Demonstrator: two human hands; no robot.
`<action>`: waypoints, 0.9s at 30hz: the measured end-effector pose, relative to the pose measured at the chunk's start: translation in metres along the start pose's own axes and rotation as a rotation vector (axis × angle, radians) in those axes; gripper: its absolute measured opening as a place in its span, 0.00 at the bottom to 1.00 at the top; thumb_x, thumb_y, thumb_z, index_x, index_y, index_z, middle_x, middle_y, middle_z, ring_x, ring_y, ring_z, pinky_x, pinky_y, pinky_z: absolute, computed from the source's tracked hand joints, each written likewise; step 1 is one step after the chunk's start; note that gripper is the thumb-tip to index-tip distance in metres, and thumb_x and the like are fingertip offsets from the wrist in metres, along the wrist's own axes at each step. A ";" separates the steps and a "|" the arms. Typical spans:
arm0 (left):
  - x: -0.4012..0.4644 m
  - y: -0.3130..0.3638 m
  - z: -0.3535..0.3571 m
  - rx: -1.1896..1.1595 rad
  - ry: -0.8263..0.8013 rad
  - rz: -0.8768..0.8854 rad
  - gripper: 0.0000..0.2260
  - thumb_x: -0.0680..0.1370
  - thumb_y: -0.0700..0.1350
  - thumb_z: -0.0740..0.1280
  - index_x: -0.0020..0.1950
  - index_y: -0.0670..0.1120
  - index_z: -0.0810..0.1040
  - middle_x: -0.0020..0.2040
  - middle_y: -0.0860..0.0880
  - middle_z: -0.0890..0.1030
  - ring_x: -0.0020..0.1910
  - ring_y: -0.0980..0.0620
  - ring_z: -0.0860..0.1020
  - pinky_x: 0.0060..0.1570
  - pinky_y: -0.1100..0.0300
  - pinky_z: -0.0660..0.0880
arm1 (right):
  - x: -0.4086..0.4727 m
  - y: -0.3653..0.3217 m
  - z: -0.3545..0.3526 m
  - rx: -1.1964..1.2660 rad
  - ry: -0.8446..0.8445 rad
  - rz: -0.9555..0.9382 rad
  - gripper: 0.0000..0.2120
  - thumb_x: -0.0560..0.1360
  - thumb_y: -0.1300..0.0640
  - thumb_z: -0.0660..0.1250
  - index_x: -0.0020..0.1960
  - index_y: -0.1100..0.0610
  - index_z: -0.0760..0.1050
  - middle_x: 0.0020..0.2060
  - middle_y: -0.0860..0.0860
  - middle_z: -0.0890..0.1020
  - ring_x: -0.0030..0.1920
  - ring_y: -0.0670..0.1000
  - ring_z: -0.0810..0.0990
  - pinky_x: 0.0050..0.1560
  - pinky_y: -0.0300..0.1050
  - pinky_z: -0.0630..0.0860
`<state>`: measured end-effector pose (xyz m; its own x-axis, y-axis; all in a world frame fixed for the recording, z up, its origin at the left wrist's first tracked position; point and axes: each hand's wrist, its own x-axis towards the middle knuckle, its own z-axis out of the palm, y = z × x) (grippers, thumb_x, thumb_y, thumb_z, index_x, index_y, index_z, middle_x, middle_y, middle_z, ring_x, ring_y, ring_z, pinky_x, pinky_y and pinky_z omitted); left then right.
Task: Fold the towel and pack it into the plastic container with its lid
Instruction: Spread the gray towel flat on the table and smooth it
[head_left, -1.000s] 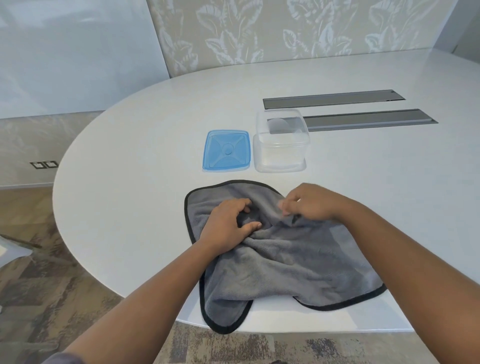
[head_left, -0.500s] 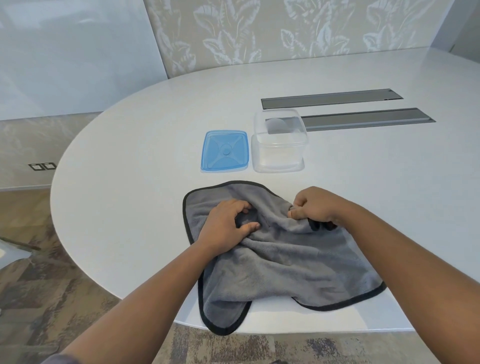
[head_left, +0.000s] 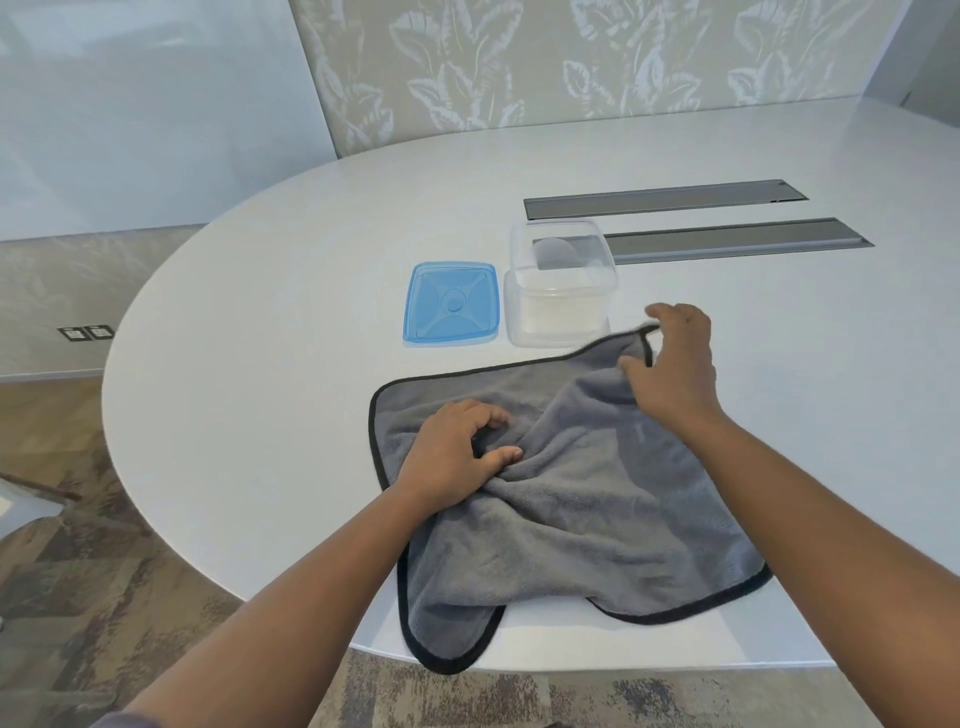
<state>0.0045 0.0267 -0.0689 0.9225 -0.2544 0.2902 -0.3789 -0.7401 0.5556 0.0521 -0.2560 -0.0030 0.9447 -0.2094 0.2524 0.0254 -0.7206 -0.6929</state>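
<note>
Towel (head_left: 582, 499) rumpled on bench (head_left: 260, 322), unfolded. Right hand (head_left: 675, 364) fingers apart at the far-right corner, corner just under them. Left hand (head_left: 457, 452) pinches mid-cloth. Container (head_left: 561, 280) just beyond right fingers; lid (head_left: 451, 304) beside it.

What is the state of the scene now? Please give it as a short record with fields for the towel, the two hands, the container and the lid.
towel: grey towel with black edge, crumpled, not folded, near corner hanging over the table edge
left hand: left hand pressing on the towel's middle
right hand: right hand at the far right corner of the towel, fingers spread
container: clear plastic container, open, nothing inside
lid: blue lid flat on the table, left of the container
</note>
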 end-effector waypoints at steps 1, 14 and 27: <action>0.000 -0.001 0.000 0.004 -0.002 0.005 0.20 0.73 0.64 0.72 0.61 0.57 0.80 0.56 0.59 0.81 0.57 0.58 0.75 0.59 0.58 0.73 | -0.005 0.002 0.003 -0.066 0.016 -0.021 0.23 0.74 0.56 0.72 0.67 0.51 0.71 0.71 0.52 0.66 0.64 0.55 0.71 0.63 0.57 0.70; 0.005 -0.003 -0.003 0.341 -0.285 -0.029 0.37 0.73 0.79 0.50 0.80 0.65 0.59 0.82 0.62 0.58 0.81 0.56 0.52 0.78 0.45 0.45 | -0.040 0.033 0.034 -0.396 -0.224 -0.054 0.31 0.81 0.40 0.55 0.81 0.47 0.50 0.81 0.56 0.52 0.73 0.64 0.63 0.68 0.64 0.63; 0.020 -0.012 -0.016 0.432 -0.438 0.071 0.41 0.70 0.82 0.43 0.81 0.68 0.47 0.83 0.63 0.47 0.82 0.56 0.44 0.77 0.44 0.38 | -0.064 0.037 0.019 -0.514 -0.274 0.084 0.37 0.79 0.34 0.49 0.81 0.45 0.38 0.77 0.54 0.57 0.68 0.61 0.63 0.64 0.58 0.67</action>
<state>0.0261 0.0405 -0.0575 0.8756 -0.4759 -0.0826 -0.4605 -0.8741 0.1545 -0.0008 -0.2563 -0.0576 0.9884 -0.1507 -0.0206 -0.1507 -0.9513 -0.2690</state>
